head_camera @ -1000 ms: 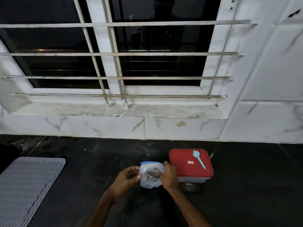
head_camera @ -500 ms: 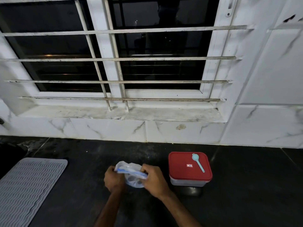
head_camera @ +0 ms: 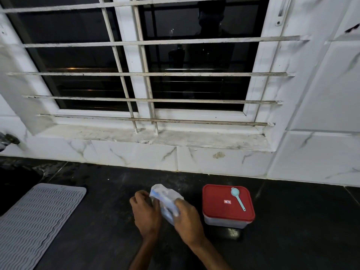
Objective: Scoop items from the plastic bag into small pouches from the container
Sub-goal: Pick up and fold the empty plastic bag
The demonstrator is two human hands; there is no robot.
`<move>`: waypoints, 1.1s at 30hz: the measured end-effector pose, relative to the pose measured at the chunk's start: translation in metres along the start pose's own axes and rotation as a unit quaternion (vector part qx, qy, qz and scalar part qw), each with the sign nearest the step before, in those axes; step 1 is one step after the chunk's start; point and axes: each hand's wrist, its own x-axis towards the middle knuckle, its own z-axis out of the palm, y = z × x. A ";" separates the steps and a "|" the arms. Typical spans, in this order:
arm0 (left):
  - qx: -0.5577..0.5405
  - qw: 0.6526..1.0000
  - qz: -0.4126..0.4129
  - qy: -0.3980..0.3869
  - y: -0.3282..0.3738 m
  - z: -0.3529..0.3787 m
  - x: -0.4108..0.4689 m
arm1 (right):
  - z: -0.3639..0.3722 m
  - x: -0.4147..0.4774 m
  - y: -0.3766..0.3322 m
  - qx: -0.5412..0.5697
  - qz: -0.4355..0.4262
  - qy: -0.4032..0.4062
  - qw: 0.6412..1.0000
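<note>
Plastic bag (head_camera: 167, 199), clear with a blue strip, sits crumpled between both hands above the black countertop (head_camera: 292, 221). Left hand (head_camera: 146, 213) and right hand (head_camera: 187, 217) each curl their fingers around it. Just to the right stands the red-lidded container (head_camera: 228, 206), lid on, with a light-blue scoop (head_camera: 237, 198) lying on top.

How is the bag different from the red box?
The bag is soft, crumpled and whitish; the box is stiff and squarish with a red lid. The left hand and right hand grip the bag; nothing grips the box. A blue spoon lies on the box, none on the bag. Both are over the dark counter.
</note>
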 end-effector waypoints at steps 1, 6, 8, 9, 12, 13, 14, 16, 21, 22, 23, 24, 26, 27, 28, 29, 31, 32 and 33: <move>-0.003 1.000 -0.001 0.003 0.001 0.002 0.002 | 0.002 -0.007 -0.001 -0.038 -0.048 -0.050 0.997; -0.151 0.988 0.008 -0.018 0.003 0.002 0.008 | -0.013 -0.018 -0.005 -0.009 -0.062 -0.292 0.954; -0.142 0.988 0.036 -0.046 -0.002 -0.001 0.015 | -0.030 -0.006 -0.007 0.041 -0.051 -0.230 0.971; -0.138 0.987 0.054 -0.065 -0.005 -0.001 0.018 | -0.039 0.003 -0.008 0.071 -0.029 -0.177 0.981; -0.148 0.978 0.090 -0.119 -0.006 -0.001 0.017 | -0.050 0.038 -0.004 0.124 -0.008 -0.009 0.992; -0.145 0.973 0.115 -0.139 -0.003 -0.001 0.015 | -0.053 0.050 -0.006 0.134 -0.012 0.010 0.991; -0.141 0.968 0.136 -0.156 0.001 -0.001 0.012 | -0.053 0.060 -0.008 0.146 -0.014 0.006 0.989; -0.142 0.962 0.155 -0.177 0.009 -0.001 0.009 | -0.052 0.074 -0.008 0.152 -0.012 -0.048 0.987; -0.133 0.962 0.157 -0.181 0.010 -0.001 0.012 | -0.045 0.076 0.000 0.138 0.004 -0.081 0.987; -0.118 0.962 0.175 -0.175 0.008 -0.003 0.013 | -0.045 0.076 0.002 0.132 0.016 -0.071 0.989; -0.112 0.962 0.188 -0.164 0.003 -0.005 0.015 | -0.044 0.076 0.004 0.148 0.045 -0.046 0.987; -0.117 0.965 0.183 -0.150 0.000 -0.007 0.017 | -0.044 0.079 0.007 0.187 0.097 -0.009 0.978; -0.154 0.974 0.112 -0.126 -0.004 -0.012 0.022 | -0.047 0.084 0.014 0.314 0.222 0.062 0.921; -0.177 0.974 0.074 -0.123 -0.006 -0.013 0.026 | -0.047 0.086 0.019 0.357 0.263 0.076 0.893; -0.196 0.971 0.045 -0.129 -0.008 -0.012 0.028 | -0.047 0.085 0.022 0.368 0.278 0.077 0.884; -0.211 0.967 0.021 -0.139 -0.009 -0.011 0.030 | -0.045 0.084 0.024 0.361 0.276 0.071 0.888; -0.237 0.957 -0.020 -0.165 -0.009 -0.010 0.031 | -0.043 0.083 0.023 0.322 0.258 0.068 0.908; -0.250 0.950 -0.039 -0.181 -0.008 -0.011 0.029 | -0.043 0.084 0.022 0.297 0.246 0.079 0.919; -0.262 0.943 -0.060 -0.197 -0.007 -0.012 0.028 | -0.044 0.086 0.023 0.271 0.234 0.097 0.929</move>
